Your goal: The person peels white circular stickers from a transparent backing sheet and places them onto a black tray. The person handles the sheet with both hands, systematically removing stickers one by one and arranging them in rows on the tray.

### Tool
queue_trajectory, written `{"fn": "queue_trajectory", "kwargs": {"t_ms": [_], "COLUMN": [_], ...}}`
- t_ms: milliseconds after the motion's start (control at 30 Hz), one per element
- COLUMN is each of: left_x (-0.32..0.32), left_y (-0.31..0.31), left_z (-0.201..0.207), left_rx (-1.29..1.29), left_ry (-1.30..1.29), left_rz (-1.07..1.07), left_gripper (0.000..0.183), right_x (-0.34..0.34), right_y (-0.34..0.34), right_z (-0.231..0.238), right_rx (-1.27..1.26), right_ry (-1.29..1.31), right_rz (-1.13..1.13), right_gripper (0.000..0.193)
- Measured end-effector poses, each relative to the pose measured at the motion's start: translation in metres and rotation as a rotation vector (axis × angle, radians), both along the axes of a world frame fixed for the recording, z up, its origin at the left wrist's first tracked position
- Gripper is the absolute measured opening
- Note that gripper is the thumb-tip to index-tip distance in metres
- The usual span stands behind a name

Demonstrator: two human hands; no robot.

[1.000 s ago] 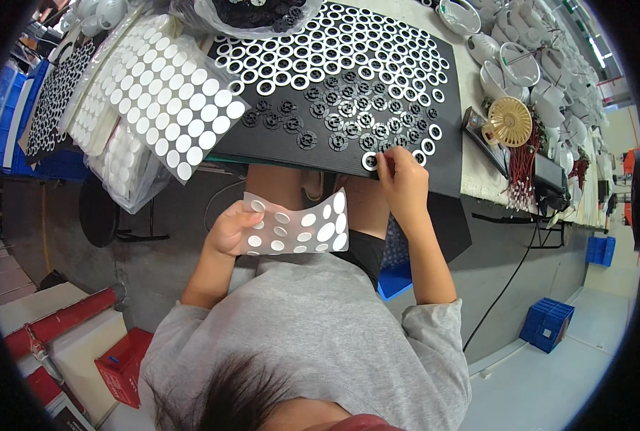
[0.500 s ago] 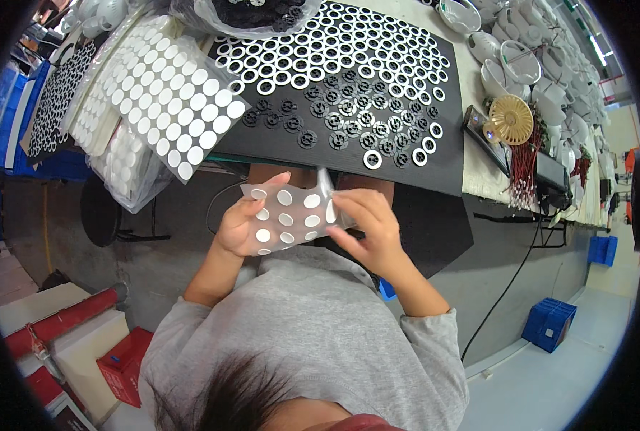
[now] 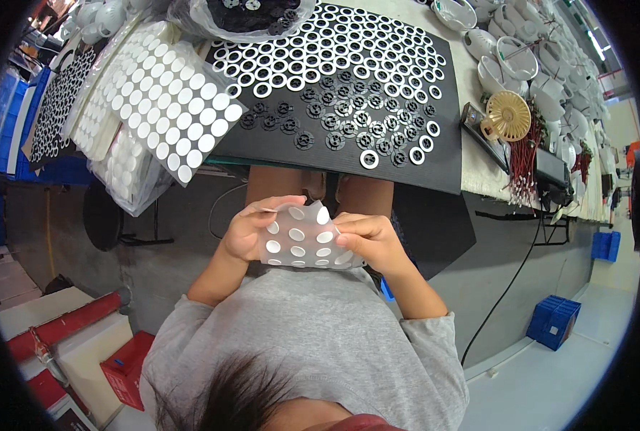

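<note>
Over my lap, a translucent sheet of round white stickers (image 3: 296, 235) is stretched between both hands and curls at its edges. My left hand (image 3: 247, 228) grips its left side, thumb and fingers closed on the edge. At the right side, my right hand (image 3: 367, 238) pinches the sheet between thumb and fingers. Beyond my hands, a black board (image 3: 270, 152) on the table carries loose black round plastic parts (image 3: 345, 108) and many white rings with black centres (image 3: 313, 54).
Sheets of white discs (image 3: 163, 108) lie at the left, overhanging the table edge. A clear bag of black parts (image 3: 252, 18) stands at the back. On the right are a yellow fan (image 3: 508, 116), red wires (image 3: 522, 169) and white plastic housings (image 3: 517, 61). A blue crate (image 3: 553, 322) is on the floor.
The sheet has come down slightly towards me, and its raised upper right corner has dropped. My right hand has moved from above the edge into a closer pinch on it.
</note>
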State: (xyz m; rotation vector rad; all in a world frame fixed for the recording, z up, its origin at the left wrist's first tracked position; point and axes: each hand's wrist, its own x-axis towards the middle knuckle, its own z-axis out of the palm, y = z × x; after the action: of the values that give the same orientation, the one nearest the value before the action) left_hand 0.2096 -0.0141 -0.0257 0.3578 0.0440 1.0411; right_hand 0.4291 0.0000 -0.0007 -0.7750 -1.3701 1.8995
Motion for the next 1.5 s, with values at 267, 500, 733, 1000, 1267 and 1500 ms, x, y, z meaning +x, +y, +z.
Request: {"fn": "queue_trajectory", "kwargs": {"t_ms": [267,500,733,1000,1267,1500], "left_x": [-0.002,-0.001,-0.001,-0.005,-0.009,-0.007], "left_y": [0.0,0.001,0.002,0.004,0.004,0.005], "left_z": [-0.002,-0.002,-0.003,-0.007,-0.008,-0.004], "left_rx": [0.005,0.02,0.036,-0.006,-0.051,-0.06], "left_ry": [0.014,0.02,0.006,0.031,0.179,0.198], "left_rz": [-0.027,-0.012,0.001,0.046,0.083,0.058], "left_gripper": [0.042,0.042,0.043,0.045,0.046,0.047], "right_x": [-0.001,-0.001,0.006,0.051,0.056,0.053], "right_y": [0.002,0.0,0.011,0.051,0.07,0.076], "right_z": [-0.01,-0.013,0.008,-0.002,-0.005,-0.002], "right_rx": [-0.354,-0.249,0.369,0.414,0.294,0.302], "right_ry": [0.284,0.181,-0.231,-0.603,-0.688,-0.769], "right_rz": [0.065,0.013,-0.186,-0.565,-0.698,-0.718], "right_gripper": [0.018,0.012,0.008,0.009,0.012,0.014]}}
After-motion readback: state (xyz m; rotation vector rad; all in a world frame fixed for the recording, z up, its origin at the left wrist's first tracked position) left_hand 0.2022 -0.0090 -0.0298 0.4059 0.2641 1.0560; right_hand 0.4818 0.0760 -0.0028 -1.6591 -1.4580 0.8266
